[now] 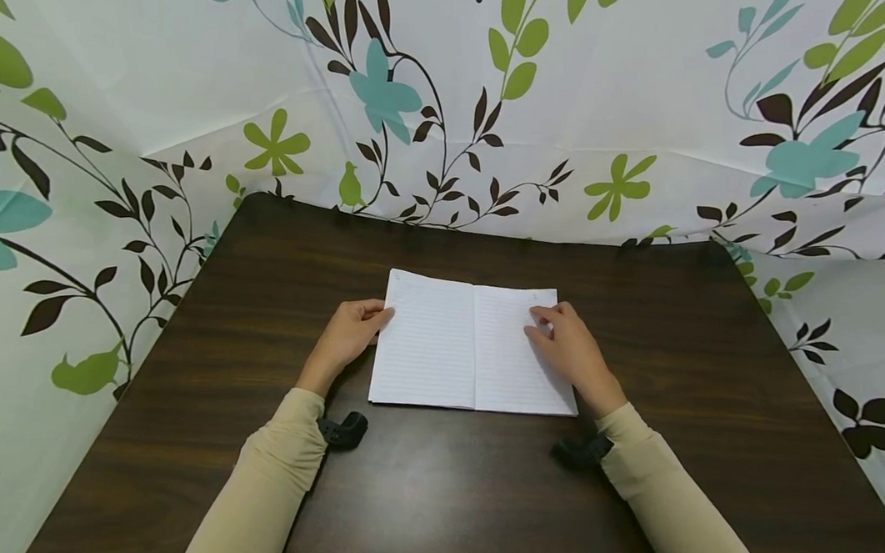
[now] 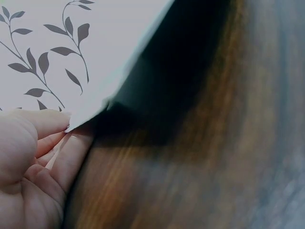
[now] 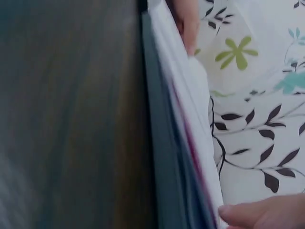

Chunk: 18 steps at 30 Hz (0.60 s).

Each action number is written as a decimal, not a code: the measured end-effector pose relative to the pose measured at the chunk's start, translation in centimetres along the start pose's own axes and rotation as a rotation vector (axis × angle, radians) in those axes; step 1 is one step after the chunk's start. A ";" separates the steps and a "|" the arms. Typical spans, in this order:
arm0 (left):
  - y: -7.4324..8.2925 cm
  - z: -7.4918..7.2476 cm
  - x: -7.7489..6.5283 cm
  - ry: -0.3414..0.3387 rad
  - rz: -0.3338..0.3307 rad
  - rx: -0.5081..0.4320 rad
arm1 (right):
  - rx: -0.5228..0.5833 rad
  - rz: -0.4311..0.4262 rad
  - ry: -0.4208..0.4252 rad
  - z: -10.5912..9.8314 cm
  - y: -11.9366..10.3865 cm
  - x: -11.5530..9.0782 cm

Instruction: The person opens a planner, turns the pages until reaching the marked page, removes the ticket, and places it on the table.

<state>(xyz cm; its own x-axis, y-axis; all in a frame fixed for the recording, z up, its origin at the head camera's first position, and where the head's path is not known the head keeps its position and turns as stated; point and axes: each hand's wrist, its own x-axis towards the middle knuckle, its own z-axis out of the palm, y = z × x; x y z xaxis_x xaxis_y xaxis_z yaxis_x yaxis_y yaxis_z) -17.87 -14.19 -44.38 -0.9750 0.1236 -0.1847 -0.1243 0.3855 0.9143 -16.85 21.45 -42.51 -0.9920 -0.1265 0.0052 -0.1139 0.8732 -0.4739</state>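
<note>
One beige sleeve (image 1: 254, 487) is seen at eight o'clock from the open notebook (image 1: 431, 344), with a small black camera (image 1: 344, 430) worn just beside its cuff. At nine o'clock, the notebook's left edge is pinched by the left hand (image 1: 346, 336): in the left wrist view, the thumb (image 2: 45, 123) is placed above the page and the bent fingers (image 2: 71, 155) below, so that the corner is held narrowly between them.

The notebook itself is laid open near the middle of the dark table (image 1: 455, 510), between the two hands; whether its whole underside is rested on the wood cannot be told. Its white, lined pages are divided by a fold running from twelve to six o'clock. Faint marks at the top outer corners are too small to be read.

At three o'clock, the right page's edge is crossed by the right hand (image 1: 570, 349), its thumb and forefinger relaxed over the paper, with a narrow gap left between the tips. Between four and five o'clock, a second camera (image 1: 581, 451) is worn, and at four, another sleeve (image 1: 671, 490) is seen. From nine through twelve to three o'clock, the table is bordered by a leaf-patterned white cloth (image 1: 200, 89).
</note>
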 end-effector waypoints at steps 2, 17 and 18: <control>0.0 0.0 0.0 0.000 -0.006 -0.007 | -0.040 0.036 -0.005 -0.2 0.5 0.1; -0.1 -0.2 0.2 -0.015 0.003 -0.015 | -0.170 0.003 0.065 -0.1 1.5 0.0; -0.1 -0.2 0.1 -0.017 0.003 -0.015 | -0.181 -0.001 0.072 -0.1 1.4 0.0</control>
<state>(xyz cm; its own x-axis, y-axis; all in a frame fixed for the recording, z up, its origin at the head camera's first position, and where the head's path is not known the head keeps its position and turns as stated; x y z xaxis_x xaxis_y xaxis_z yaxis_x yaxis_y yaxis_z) -18.02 -14.37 -44.43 -0.9722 0.1402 -0.1873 -0.1237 0.3717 0.9201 -17.02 22.73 -43.14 -0.9925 -0.0989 0.0713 -0.1162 0.9442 -0.3082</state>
